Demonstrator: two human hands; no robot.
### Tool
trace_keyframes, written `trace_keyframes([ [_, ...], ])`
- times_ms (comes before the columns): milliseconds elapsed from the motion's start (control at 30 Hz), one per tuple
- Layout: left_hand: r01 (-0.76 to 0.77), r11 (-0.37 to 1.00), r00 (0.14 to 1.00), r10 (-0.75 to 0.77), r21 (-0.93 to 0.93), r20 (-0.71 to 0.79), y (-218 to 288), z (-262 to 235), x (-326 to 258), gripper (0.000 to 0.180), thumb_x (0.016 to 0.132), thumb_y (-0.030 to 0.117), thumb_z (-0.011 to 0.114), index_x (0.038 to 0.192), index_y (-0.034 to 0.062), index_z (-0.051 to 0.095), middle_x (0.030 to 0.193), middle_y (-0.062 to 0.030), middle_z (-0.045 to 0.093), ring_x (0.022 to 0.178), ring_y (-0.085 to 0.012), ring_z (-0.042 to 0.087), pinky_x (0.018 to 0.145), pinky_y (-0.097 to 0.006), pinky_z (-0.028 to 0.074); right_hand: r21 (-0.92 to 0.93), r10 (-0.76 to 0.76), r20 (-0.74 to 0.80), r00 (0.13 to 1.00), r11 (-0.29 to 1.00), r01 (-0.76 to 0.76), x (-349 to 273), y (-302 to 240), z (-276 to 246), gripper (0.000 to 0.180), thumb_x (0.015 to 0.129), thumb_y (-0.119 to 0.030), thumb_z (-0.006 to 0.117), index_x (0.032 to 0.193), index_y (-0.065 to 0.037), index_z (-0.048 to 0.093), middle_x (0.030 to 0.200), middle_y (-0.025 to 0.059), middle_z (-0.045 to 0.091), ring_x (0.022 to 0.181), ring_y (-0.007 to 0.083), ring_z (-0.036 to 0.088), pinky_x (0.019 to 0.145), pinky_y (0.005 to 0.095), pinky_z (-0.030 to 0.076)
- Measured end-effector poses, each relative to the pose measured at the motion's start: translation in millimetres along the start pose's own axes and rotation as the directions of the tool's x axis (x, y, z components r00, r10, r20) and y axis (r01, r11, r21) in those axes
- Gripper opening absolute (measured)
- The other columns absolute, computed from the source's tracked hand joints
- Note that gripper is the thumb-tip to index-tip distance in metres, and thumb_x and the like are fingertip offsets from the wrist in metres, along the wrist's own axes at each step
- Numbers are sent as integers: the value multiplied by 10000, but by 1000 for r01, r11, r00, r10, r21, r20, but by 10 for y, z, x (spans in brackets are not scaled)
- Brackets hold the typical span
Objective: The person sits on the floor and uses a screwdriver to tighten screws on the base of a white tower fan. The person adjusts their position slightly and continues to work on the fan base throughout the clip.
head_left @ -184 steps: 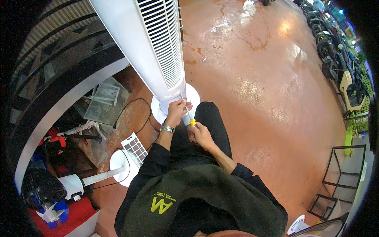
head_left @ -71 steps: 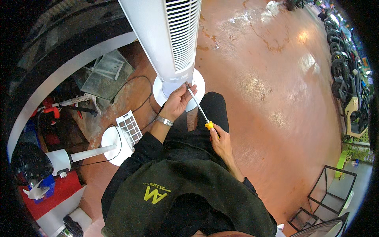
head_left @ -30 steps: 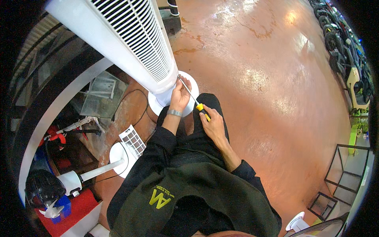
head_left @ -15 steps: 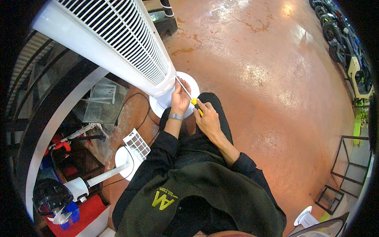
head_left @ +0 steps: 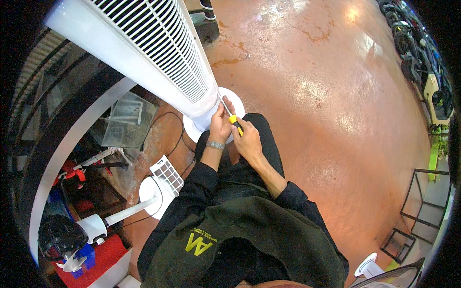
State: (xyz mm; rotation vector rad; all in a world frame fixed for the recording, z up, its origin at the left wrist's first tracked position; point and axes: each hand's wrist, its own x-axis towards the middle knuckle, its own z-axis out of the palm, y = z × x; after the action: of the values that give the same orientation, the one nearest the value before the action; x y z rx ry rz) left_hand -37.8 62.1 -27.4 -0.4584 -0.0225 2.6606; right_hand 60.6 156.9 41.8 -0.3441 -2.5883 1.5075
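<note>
A tall white tower fan [head_left: 158, 53] with a slatted grille leans across the upper left, its round white base [head_left: 234, 98] on the floor before my knees. My right hand [head_left: 248, 140] is closed round the yellow and black handle of a screwdriver [head_left: 234, 122]. The shaft points up and left to the lower edge of the fan's housing; the tip's exact contact is too small to make out. My left hand [head_left: 220, 126], with a metal watch on its wrist, has its thumb and fingers about the shaft, close under the housing.
A white grid panel [head_left: 167, 174] lies by the round base of a stand fan [head_left: 129, 212] with its blades bare. A glass-like box [head_left: 128, 120] and a curved metal beam [head_left: 62, 158] are at left. Motorcycles [head_left: 408, 43] line the far right; dark metal frames [head_left: 425, 204] stand below.
My right hand and the screwdriver have shifted slightly up and left, nearer my left hand. The left fingers have spread a little round the shaft. The whole view has shifted slightly.
</note>
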Motion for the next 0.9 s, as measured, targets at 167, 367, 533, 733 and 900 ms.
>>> trace_keyframes([
  [167,-22,964,998,38,265,-58,19,-14,-66,282,985,180,425,1219,45,507,1149,-52,588,1032,-182,576,917,-345,492,739,298,487,821,361,-569,50,138,-26,337,933,-217,493,1181,5,546,749,86,593,561,189,572,500,294,458],
  [367,-58,865,981,143,499,-134,108,-64,-6,249,963,140,477,1166,0,517,1074,-88,585,1005,-196,579,870,-326,504,369,125,-8,992,922,-113,-51,130,131,382,864,-201,603,1155,30,513,870,97,598,696,212,592,656,310,498],
  [533,-62,795,967,197,604,-160,107,32,-54,252,945,120,514,1151,-24,512,1021,-107,586,996,-216,583,856,-317,509,186,40,-76,996,982,-25,-116,64,180,441,777,-133,679,1151,28,510,924,136,607,796,234,608,748,342,495],
  [733,-24,775,980,142,632,-137,134,149,-143,285,948,117,501,1170,-61,500,1101,-154,579,1031,-246,592,875,-341,511,785,311,611,728,-117,-609,-14,109,9,264,937,-213,454,1121,-37,524,926,111,615,614,134,508,503,228,429],
  [900,-28,669,969,202,742,-146,119,179,-164,270,947,112,497,1150,-66,514,1084,-158,590,1010,-255,605,873,-341,519,553,286,107,952,779,-296,-77,157,175,379,833,-192,619,1137,3,503,1013,137,617,760,214,593,665,290,504],
])
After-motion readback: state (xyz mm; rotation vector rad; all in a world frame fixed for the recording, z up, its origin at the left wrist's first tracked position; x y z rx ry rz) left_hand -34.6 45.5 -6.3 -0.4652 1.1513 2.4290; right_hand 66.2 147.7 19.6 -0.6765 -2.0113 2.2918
